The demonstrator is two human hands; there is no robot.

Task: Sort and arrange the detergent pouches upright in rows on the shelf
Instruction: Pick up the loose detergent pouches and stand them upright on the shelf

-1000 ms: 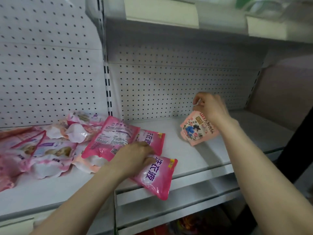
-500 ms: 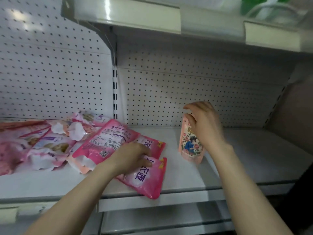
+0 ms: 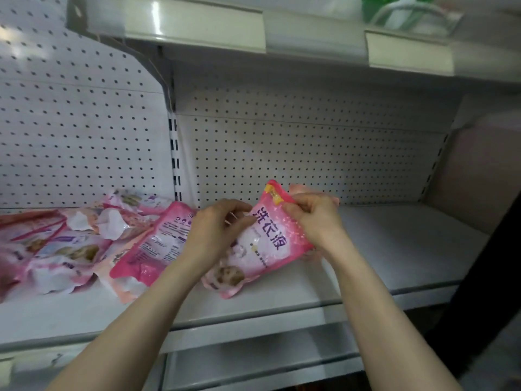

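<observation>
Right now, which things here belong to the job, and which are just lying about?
Part of the job:
the pink pouch, gripped by the left hand and the right hand
the pile of pouches lying flat on the left
the shelf they go on

Just there:
the green-and-white item on the upper shelf
the pegboard back wall

Dim, soft — glare overhead, edges warped

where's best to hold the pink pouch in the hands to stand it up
Grip the pouch by its flat top edge from above, near the upper corners, where the left hand and right hand pinch it. It leans, bottom on the shelf.
</observation>
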